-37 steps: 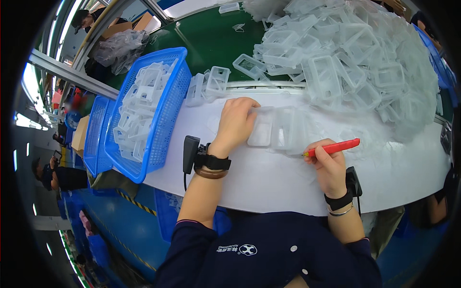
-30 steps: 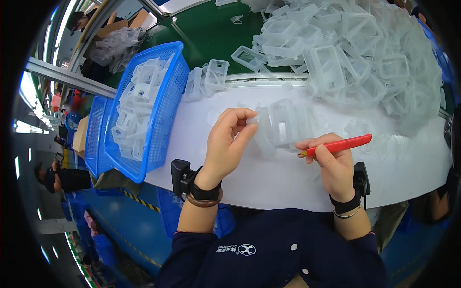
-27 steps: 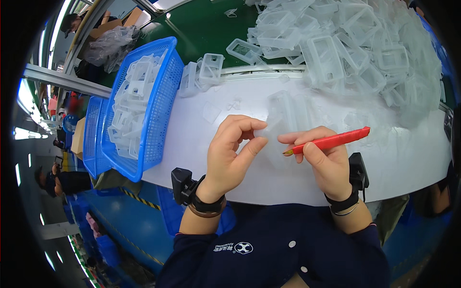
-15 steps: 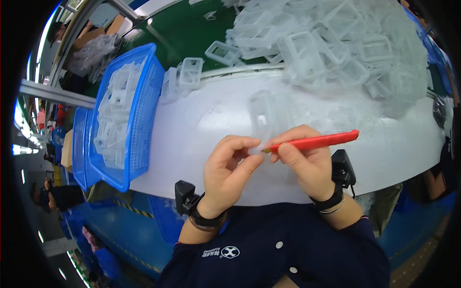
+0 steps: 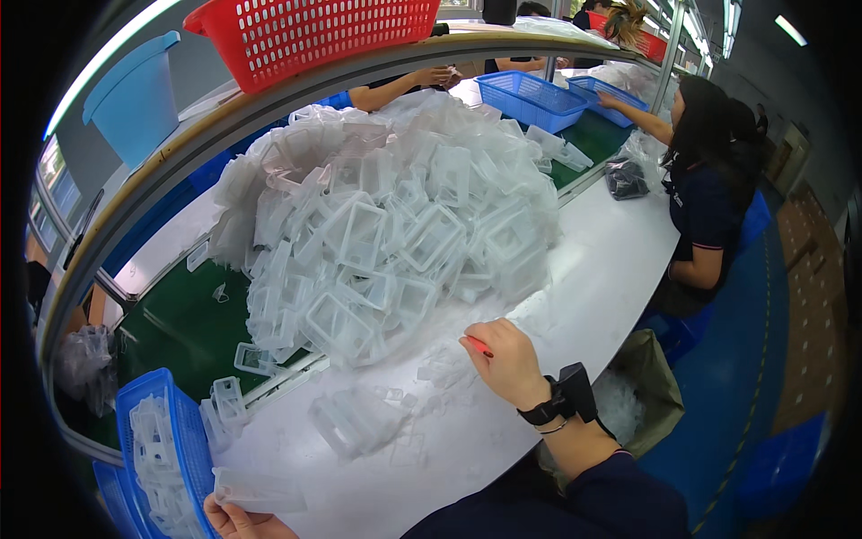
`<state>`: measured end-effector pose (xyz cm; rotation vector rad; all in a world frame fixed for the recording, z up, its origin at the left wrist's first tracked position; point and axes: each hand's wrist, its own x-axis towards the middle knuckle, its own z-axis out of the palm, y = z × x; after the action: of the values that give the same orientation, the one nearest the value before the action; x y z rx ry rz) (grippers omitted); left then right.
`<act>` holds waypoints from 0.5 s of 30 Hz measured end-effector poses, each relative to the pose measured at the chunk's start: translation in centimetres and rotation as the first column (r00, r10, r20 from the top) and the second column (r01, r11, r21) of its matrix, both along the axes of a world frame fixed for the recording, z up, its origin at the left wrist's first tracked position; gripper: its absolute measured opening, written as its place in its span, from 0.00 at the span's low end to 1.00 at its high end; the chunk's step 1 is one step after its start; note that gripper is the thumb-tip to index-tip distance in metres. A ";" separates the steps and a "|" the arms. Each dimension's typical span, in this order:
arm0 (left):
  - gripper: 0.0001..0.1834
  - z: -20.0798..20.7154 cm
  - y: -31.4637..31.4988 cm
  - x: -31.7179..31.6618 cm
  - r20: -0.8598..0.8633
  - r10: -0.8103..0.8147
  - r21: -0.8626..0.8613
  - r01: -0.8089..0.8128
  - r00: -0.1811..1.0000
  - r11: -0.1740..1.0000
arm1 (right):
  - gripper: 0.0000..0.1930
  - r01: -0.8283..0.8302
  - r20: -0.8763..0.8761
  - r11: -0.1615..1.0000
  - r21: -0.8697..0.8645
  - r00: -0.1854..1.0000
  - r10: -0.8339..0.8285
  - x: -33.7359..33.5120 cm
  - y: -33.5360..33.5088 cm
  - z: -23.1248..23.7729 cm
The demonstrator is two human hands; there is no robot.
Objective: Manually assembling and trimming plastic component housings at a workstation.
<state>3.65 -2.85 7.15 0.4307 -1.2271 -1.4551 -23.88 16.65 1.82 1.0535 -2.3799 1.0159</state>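
At the lower left, my left hand (image 5: 241, 521) grips one end of a frosted clear plastic box (image 5: 260, 491), beside the rim of a blue basket (image 5: 193, 449) that holds similar pieces. My right hand (image 5: 510, 361) is closed round a slim red knife (image 5: 479, 346) above the white tabletop; only a short red part of it shows, and its blade cannot be made out. Between my hands a few clear boxes (image 5: 350, 422) lie on the table. A large heap of clear plastic boxes (image 5: 395, 225) rises beyond them.
A metal rail with a red basket (image 5: 314, 45) and a light-blue bin (image 5: 135, 99) runs behind the heap. A co-worker (image 5: 709, 198) sits at the right, reaching toward blue baskets (image 5: 532, 101). An olive bag (image 5: 660, 395) stands beside the table's right edge.
The view has swung right and up. My hands, close together before, are now far apart: the left holds a box by the blue basket, the right keeps the red knife.
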 end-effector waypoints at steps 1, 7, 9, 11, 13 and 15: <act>0.06 0.5 0.0 -0.4 0.034 0.055 -0.028 -0.054 0.998 0.998 | 0.07 0.007 -0.004 1.000 -0.005 1.000 -0.007 -0.2 0.7 0.2; 0.07 -3.6 1.8 -1.7 0.470 -0.057 -0.054 0.093 0.881 0.994 | 0.06 -0.617 0.498 0.667 -0.418 0.459 0.736 5.5 -0.6 3.8; 0.08 -3.8 3.0 -2.5 0.442 -0.136 0.001 0.151 0.887 0.988 | 0.06 -0.701 0.563 0.422 -0.575 0.035 0.825 9.1 -2.3 3.2; 0.11 -3.8 3.7 -2.9 0.421 -0.275 0.076 0.268 0.864 0.960 | 0.07 -0.748 0.507 0.414 -0.518 0.121 0.853 11.3 -4.0 1.7; 0.14 -3.0 3.6 -2.9 0.400 -0.306 0.081 0.299 0.864 0.951 | 0.08 -0.693 0.375 0.550 -0.465 0.409 0.832 12.3 -5.3 0.5; 0.12 -2.7 3.0 -2.3 0.649 0.045 -0.426 0.313 0.759 0.849 | 0.07 -0.681 0.508 0.535 -0.500 0.270 0.818 12.0 -5.5 0.4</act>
<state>1.31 0.19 4.43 0.4874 -2.1847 -1.0400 -11.89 11.15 2.18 2.1534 -2.0722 2.3144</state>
